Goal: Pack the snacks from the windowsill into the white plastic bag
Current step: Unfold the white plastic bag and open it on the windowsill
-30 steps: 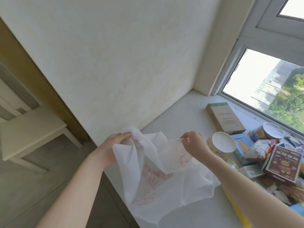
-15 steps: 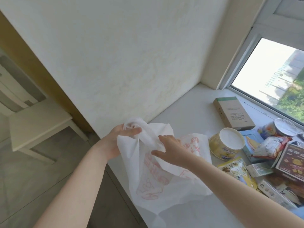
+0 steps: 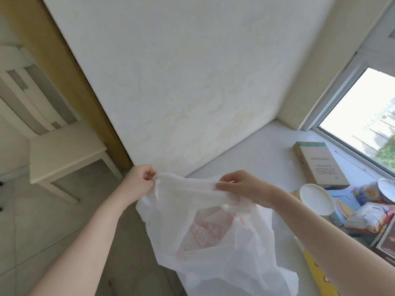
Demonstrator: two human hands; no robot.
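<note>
White, thin and slightly see-through, the plastic bag [image 3: 215, 242] hangs in the air over the near edge of the windowsill [image 3: 252, 159], held up by its top hem. Red printed lettering shows faintly through the crinkled film, reversed and too blurred to read. The left hand [image 3: 140, 180] pinches one end of the hem, fingers [image 3: 149, 174] curled tight on the plastic; the right hand [image 3: 241, 186] grips the other end, thumb and fingers clamped on the bunched edge, so the rim stretches in a band between them. Below, the bag sags in loose folds.

To the right on the sill lie the snacks: a flat brown cardboard box [image 3: 318, 165] near the window [image 3: 363, 124], a round tub with a white lid [image 3: 316, 201] just beside the right forearm, and a jumble of colourful packets [image 3: 367, 214] further right, overlapping one another. A pale wooden chair [image 3: 64, 150] stands on the floor at the left.
</note>
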